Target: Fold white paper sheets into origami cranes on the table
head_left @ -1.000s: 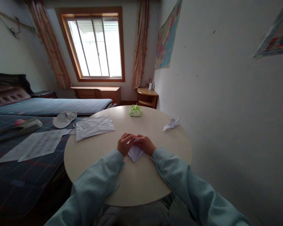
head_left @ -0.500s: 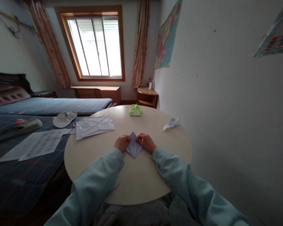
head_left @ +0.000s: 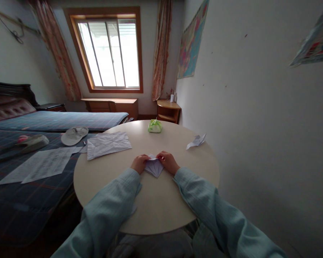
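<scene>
A small folded sheet of paper (head_left: pixel 154 167), creased in lines that fan out toward its lower point, lies on the round cream table (head_left: pixel 161 208) in front of me. My left hand (head_left: pixel 140 163) pinches its upper left side, fingers closed. On the upper right side, my right hand (head_left: pixel 168 162) grips it between thumb and fingers. The top part of the paper is bent over between the two hands, and the fingertips hide part of its edges.
A crumpled, unfolded sheet (head_left: pixel 109 145) rests on the table's left. At the right edge sits a folded paper piece (head_left: pixel 196 142). A green tissue pack (head_left: pixel 154 126) stands at the back. Left of the table, a bed holds a cap (head_left: pixel 74 136) and printed sheets (head_left: pixel 40 165).
The paper's top corner, which pointed away from me as part of a diamond, is now folded down between my hands. Both hands have stayed in nearly the same place.
</scene>
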`<move>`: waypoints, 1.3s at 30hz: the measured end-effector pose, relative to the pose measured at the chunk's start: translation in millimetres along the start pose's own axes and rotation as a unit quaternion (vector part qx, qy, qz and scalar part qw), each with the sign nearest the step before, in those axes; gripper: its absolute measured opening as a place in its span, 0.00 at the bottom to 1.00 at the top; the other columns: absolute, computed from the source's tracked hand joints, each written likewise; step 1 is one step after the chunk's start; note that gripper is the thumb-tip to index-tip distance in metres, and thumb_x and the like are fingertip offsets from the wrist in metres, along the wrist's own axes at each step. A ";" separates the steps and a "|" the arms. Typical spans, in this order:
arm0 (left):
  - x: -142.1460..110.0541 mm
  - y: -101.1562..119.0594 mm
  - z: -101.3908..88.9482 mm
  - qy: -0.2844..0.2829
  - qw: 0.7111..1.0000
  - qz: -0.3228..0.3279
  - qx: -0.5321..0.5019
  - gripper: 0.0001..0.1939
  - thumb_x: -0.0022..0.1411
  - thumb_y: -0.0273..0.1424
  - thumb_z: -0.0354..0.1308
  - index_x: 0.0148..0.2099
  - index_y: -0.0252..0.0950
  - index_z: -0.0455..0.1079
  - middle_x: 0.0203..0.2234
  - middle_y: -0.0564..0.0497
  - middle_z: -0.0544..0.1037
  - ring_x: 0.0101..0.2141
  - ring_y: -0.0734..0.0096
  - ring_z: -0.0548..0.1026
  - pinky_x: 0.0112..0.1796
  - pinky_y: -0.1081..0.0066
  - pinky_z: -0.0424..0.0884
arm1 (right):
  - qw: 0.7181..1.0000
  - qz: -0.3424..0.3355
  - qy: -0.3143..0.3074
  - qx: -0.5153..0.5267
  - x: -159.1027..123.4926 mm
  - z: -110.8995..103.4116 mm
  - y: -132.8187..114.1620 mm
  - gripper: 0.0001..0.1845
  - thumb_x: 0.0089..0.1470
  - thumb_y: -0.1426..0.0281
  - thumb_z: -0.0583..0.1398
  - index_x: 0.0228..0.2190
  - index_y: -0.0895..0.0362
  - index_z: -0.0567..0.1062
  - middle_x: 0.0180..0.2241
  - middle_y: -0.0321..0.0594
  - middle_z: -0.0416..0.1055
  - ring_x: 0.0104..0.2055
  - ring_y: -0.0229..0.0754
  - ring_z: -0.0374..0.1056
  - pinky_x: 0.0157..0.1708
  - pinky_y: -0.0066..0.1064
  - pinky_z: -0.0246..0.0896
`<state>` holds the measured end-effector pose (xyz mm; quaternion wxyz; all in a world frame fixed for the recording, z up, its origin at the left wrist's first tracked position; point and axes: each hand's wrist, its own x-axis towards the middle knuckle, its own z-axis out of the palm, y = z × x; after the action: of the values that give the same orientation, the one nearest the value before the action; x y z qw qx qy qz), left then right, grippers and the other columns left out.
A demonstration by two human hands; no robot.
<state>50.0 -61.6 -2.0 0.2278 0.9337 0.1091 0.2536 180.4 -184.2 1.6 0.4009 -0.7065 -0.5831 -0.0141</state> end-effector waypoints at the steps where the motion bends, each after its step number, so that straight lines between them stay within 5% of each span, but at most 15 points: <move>1: -0.1 -1.0 0.8 -0.001 1.000 0.008 -0.009 0.19 0.46 0.15 0.45 0.35 0.35 0.72 0.32 0.50 0.75 0.34 0.73 0.72 0.37 0.73 0.67 | 1.000 0.004 0.004 -0.005 0.2 0.0 0.6 0.13 0.42 0.83 0.52 0.24 0.59 0.73 0.26 0.38 0.68 0.28 0.33 0.62 0.30 0.23 0.56; 11: -0.5 2.8 3.7 -0.007 1.000 -0.009 -0.004 0.19 0.46 0.16 0.45 0.34 0.35 0.73 0.35 0.50 0.75 0.38 0.72 0.72 0.44 0.70 0.65 | 0.997 0.059 -0.011 -0.056 -0.1 -0.5 -2.0 0.10 0.41 0.80 0.54 0.21 0.58 0.74 0.28 0.39 0.68 0.31 0.36 0.63 0.33 0.25 0.56; 23: -3.3 7.2 0.4 -0.020 1.000 0.014 0.017 0.12 0.50 0.32 0.54 0.38 0.38 0.71 0.38 0.49 0.74 0.41 0.66 0.69 0.44 0.66 0.65 | 0.993 0.077 -0.007 -0.088 0.4 -1.6 -0.1 0.10 0.43 0.73 0.56 0.32 0.59 0.71 0.32 0.42 0.70 0.37 0.40 0.63 0.39 0.29 0.55; 39: -2.4 0.5 3.8 -0.025 0.999 0.039 0.007 0.11 0.50 0.27 0.53 0.38 0.37 0.71 0.39 0.48 0.74 0.41 0.66 0.69 0.44 0.65 0.65 | 0.967 0.183 0.074 0.162 5.4 3.2 13.8 0.15 0.35 0.77 0.59 0.32 0.61 0.68 0.31 0.41 0.69 0.31 0.35 0.65 0.32 0.29 0.63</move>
<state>50.0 -64.2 -5.7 0.2137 0.9449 0.0684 0.2384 192.2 -177.9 -5.5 0.5477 -0.7238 -0.4072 0.1021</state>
